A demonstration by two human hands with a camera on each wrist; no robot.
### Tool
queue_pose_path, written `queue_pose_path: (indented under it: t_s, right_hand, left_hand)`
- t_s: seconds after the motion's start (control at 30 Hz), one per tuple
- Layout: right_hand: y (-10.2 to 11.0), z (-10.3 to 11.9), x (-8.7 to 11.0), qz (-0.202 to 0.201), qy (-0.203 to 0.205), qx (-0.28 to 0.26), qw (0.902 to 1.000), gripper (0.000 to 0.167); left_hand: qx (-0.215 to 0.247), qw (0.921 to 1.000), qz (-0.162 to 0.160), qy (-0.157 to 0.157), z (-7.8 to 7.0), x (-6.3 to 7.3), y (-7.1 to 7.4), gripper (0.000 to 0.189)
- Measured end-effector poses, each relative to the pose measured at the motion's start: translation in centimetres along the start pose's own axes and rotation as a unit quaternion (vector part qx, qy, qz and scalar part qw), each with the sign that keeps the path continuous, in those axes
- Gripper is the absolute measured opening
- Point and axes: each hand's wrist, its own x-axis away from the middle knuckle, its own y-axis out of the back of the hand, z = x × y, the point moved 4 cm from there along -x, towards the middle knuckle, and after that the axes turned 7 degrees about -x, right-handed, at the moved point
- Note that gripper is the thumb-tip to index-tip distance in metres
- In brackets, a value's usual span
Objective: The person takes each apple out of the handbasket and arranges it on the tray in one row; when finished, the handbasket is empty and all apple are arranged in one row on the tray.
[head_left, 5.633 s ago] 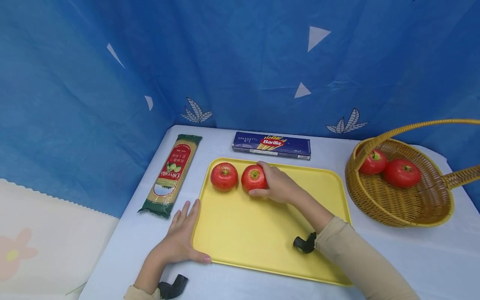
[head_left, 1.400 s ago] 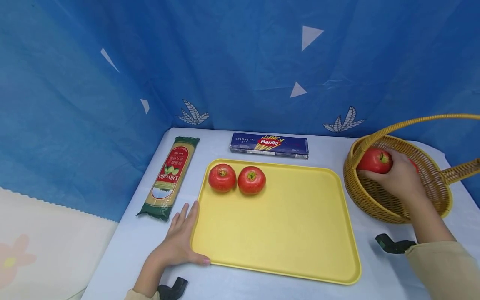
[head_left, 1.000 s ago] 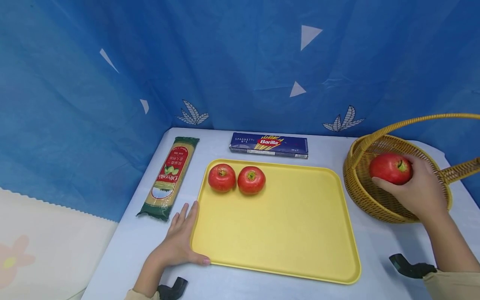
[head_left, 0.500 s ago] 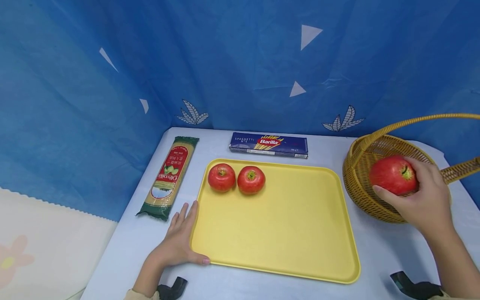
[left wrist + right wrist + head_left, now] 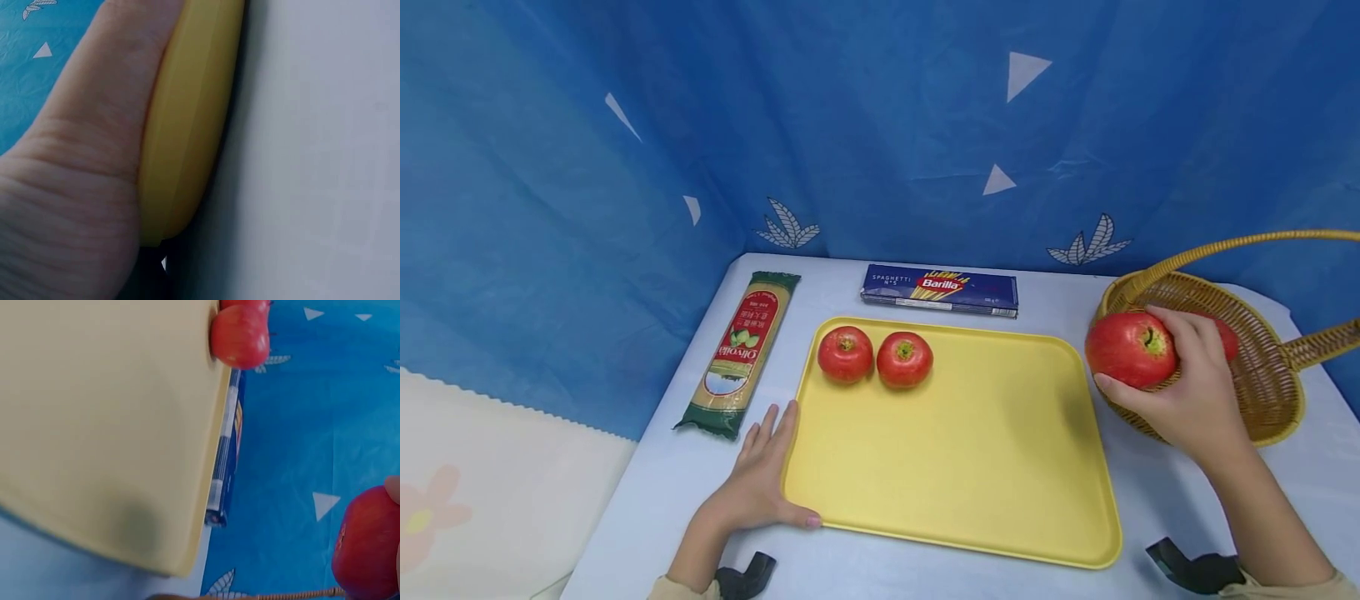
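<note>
My right hand (image 5: 1187, 387) grips a red apple (image 5: 1131, 350), held up over the left rim of the wicker basket (image 5: 1273, 408). In the right wrist view that apple (image 5: 369, 547) shows at the lower right with a fingertip on it. Another red apple (image 5: 1227, 339) lies in the basket, partly hidden behind my fingers. My left hand (image 5: 762, 479) rests with spread, straight fingers against the lower left corner of the yellow tray (image 5: 955, 467). Two red apples, one at the corner (image 5: 845, 355) and one beside it (image 5: 905, 360), sit in the tray's upper left.
A blue Barilla spaghetti box (image 5: 938, 290) lies behind the tray. Left of the tray is a green-ended pasta packet (image 5: 741, 354). The basket's tall handle (image 5: 1255, 242) arches over its opening. A blue patterned curtain (image 5: 880, 125) hangs behind the table.
The right hand placed an apple beside the first on the tray, then reached into the basket. It lifted out another apple and moved left. The left hand stayed at the tray corner.
</note>
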Motion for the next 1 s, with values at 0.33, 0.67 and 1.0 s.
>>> queue_pose_path:
  t_s: [0.33,0.67,1.0]
  right_hand:
    - [-3.7,2.4,-1.1,0.061,0.033,-0.046,0.9965,0.094]
    - [-7.5,3.9,-2.5,0.097,0.086,-0.07,0.9892,0.09]
    - [-11.5,4.0,-3.0,0.16,0.088,-0.08,0.98,0.089]
  left_hand:
    - [-0.003,1.0,0.005,0.003,0.0,-0.1,0.0,0.155]
    - [-0.002,1.0,0.004,0.006,0.1,-0.2,0.0,0.156]
    - [-0.003,0.9999,0.005,0.012,0.2,0.0,-0.1,0.156]
